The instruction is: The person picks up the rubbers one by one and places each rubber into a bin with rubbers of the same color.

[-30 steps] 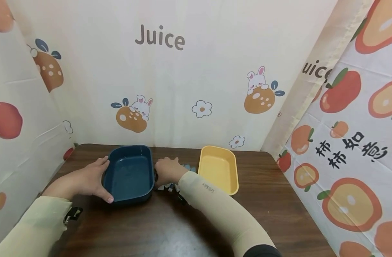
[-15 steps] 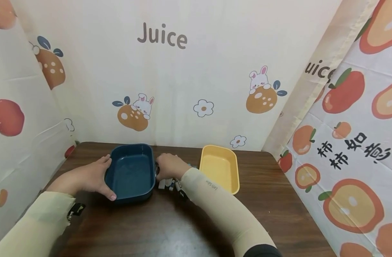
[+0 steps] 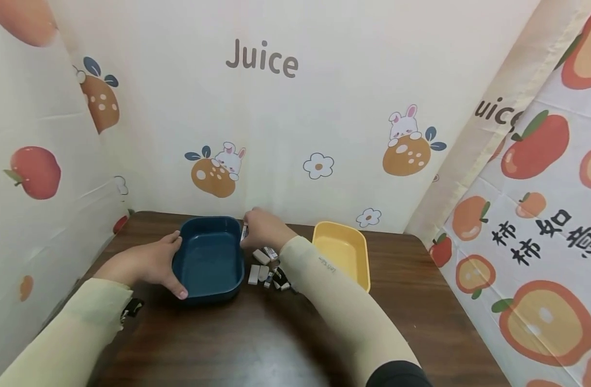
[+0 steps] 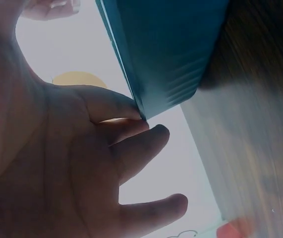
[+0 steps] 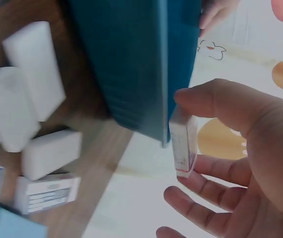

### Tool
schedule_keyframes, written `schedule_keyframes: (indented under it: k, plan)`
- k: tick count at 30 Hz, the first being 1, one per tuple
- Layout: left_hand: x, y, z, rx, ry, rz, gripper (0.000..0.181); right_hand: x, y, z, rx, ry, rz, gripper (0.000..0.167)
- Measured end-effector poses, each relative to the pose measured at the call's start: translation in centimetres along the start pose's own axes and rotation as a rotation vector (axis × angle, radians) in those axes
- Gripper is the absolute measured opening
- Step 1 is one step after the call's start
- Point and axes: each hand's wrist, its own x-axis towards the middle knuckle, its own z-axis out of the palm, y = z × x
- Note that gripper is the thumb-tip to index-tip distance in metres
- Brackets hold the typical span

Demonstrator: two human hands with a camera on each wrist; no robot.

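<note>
My left hand (image 3: pixel 152 262) steadies the left side of a dark blue tray (image 3: pixel 209 258), fingers spread and thumb by its front left corner. In the left wrist view, the fingertips (image 4: pixel 126 106) meet the tray's outer wall. At the tray's right rim, my right hand (image 3: pixel 266 230) pinches a small white eraser (image 5: pixel 183 144) between thumb and fingers. It is held upright, close to the rim. Right of the tray lies a loose group of several erasers, including a plain white block (image 3: pixel 254 274) and a sleeved one (image 5: pixel 47 192); my right forearm hides part of this group.
A yellow tray (image 3: pixel 343 250) stands farther right on the brown wooden table (image 3: pixel 227 344), partly behind my right sleeve. Fruit-printed cloth (image 3: pixel 324 80) hangs behind the table and along both sides.
My right hand has risen and moved back from the pile with the eraser, uncovering more of the erasers. My left hand stays at the blue tray. The head view has shifted slightly.
</note>
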Motion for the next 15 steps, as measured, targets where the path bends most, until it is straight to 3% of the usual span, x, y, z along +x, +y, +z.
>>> schedule_keyframes:
  k: [9,15]
  plan:
    - [0.0,0.2,-0.2,-0.03,-0.022,-0.01,0.162,2.2,-3.8,-2.4,0.093,-0.045,-0.065,0.022]
    - [0.0,-0.1,-0.2,-0.03,-0.029,-0.004,0.161,4.8,-6.8,-1.2,0.021,-0.092,-0.093,0.033]
